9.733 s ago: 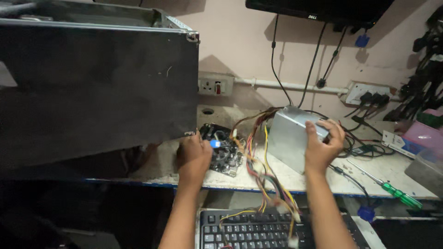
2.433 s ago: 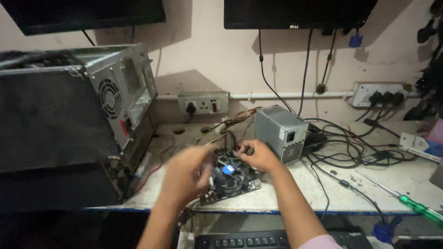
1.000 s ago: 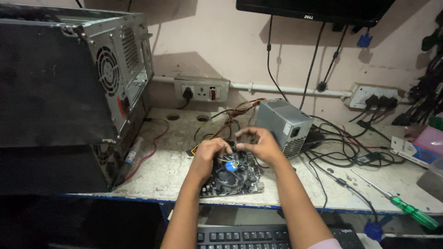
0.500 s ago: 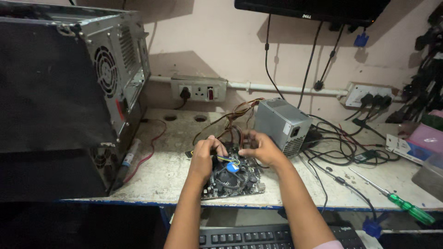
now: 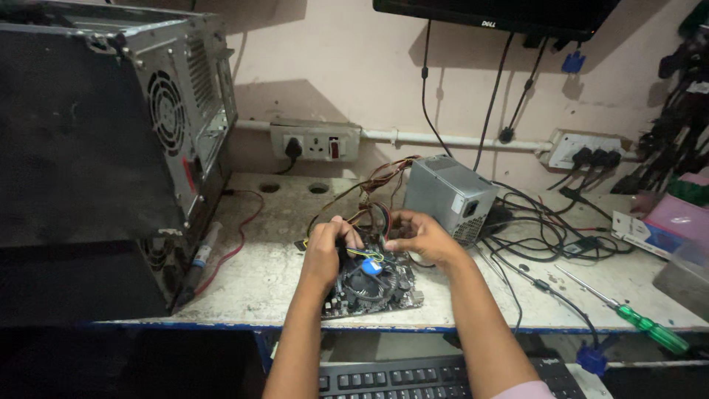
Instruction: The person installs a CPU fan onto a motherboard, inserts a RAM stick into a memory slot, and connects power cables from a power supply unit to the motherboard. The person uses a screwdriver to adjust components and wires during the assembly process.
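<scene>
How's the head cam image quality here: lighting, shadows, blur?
Head view: dim, warm light; the computer case side panel and the space under the bench are nearly black. The case throws a soft shadow on the wall. No obvious glare. Left hand, right hand and motherboard look reasonably sharp; mild wide-angle bending at the edges.

Dark wall screen (image 5: 509,15), top right

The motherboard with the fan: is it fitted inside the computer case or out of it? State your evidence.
Out. The motherboard lies flat on the workbench, beside the computer case, with both hands on the wires at its far edge.
</scene>
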